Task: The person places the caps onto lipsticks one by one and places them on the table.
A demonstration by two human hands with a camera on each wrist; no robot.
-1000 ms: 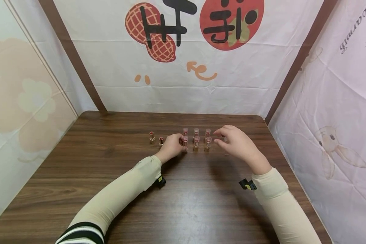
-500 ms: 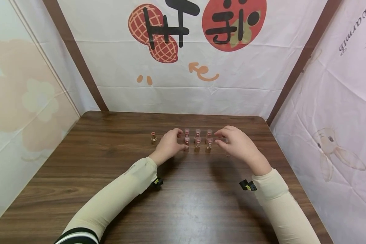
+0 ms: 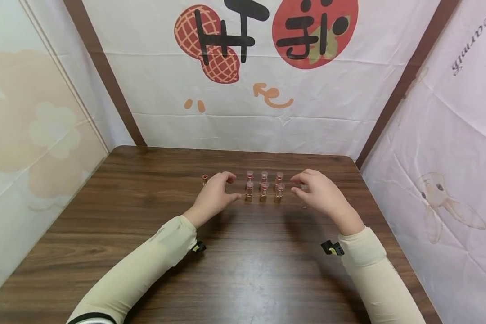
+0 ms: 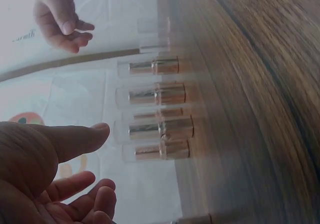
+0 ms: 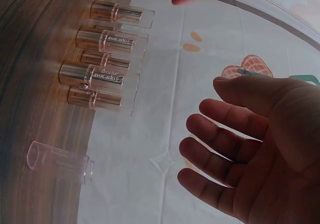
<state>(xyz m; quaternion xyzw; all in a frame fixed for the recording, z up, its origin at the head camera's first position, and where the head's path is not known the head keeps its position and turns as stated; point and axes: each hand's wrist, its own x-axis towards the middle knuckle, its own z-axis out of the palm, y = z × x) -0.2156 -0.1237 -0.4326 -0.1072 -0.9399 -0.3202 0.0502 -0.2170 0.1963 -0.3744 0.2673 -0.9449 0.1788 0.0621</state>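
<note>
Several lipsticks (image 3: 264,191) with clear caps stand upright in two rows of three at the middle of the table. Their gold tubes (image 4: 170,94) show in the left wrist view. Just left of the group my left hand (image 3: 213,195) is held with thumb and fingers apart, gripping nothing. Behind it an uncapped lipstick (image 3: 204,178) with a red tip is partly covered. On the other side hovers my right hand (image 3: 320,194), fingers loosely bent and nothing between them. Close by it a loose clear cap (image 5: 57,161) stands on the table.
The brown wooden table (image 3: 243,270) carries everything. A white printed cloth (image 3: 227,126) hangs behind its far edge. More cloth (image 3: 449,180) closes off the right side.
My left hand has left the front left capped lipstick and moved left, its fingers spreading. It now hides one of two uncapped lipsticks seen earlier. My right hand has barely moved.
</note>
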